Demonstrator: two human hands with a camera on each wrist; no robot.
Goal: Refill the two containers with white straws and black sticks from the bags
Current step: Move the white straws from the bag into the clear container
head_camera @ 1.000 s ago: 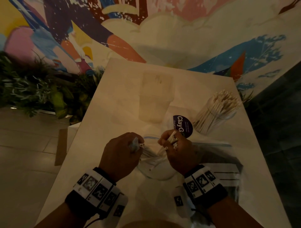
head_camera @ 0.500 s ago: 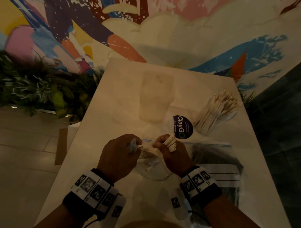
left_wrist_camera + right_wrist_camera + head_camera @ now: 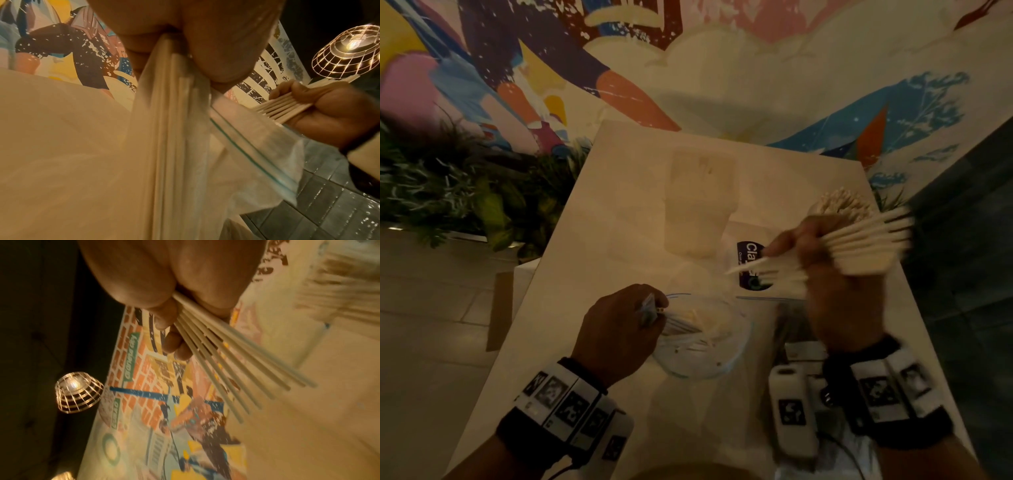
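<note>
Fingers (image 3: 168, 331) of the right hand (image 3: 839, 294) wrapped tight round a fanned bunch of white straws (image 3: 859, 240), lifted above the surface (image 3: 619, 212) and blurry. Sits just in front of the clear container (image 3: 840, 205) at the far right, already packed with upright white straws. Left hand (image 3: 616, 335) lower down, pinching the mouth of a clear zip bag (image 3: 702, 342) along with some straws (image 3: 170, 129) left inside it, bag propped open on the surface between both wrists. Second bag (image 3: 794, 329) lying flat under the right forearm with something dark inside, too dim to tell what exactly. Round dark sticker (image 3: 748, 263) on the surface just past the bags, partly covered by the straw ends. Colourful mural (image 3: 688, 68) on the wall behind, plants (image 3: 448, 198) off to the left, wire cage lamp (image 3: 78, 392) overhead.
</note>
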